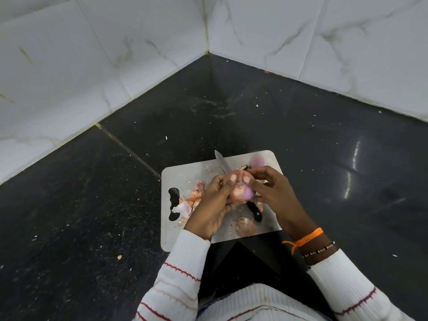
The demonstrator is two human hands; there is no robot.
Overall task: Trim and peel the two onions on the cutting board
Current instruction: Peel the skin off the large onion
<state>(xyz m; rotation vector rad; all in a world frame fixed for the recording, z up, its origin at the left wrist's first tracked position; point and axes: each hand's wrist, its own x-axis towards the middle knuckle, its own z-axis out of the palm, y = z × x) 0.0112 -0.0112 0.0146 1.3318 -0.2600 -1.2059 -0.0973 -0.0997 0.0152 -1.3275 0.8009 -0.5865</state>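
Observation:
A partly peeled onion (243, 193) is held above the grey cutting board (185, 174). My left hand (215, 205) grips it from the left with the thumb on top. My right hand (271, 188) holds it from the right, fingers pinching at its top skin. A peeled purple onion (257, 160) lies at the board's far right corner. A knife with a black handle (254, 210) lies on the board under my hands, its blade (222, 164) pointing away.
Onion skins and trimmings (192, 200) are piled on the board's left side by its black handle slot (173, 203), and another skin piece (246, 225) lies near the front edge. The board sits on a dark counter (92, 205) in a tiled corner (208, 52).

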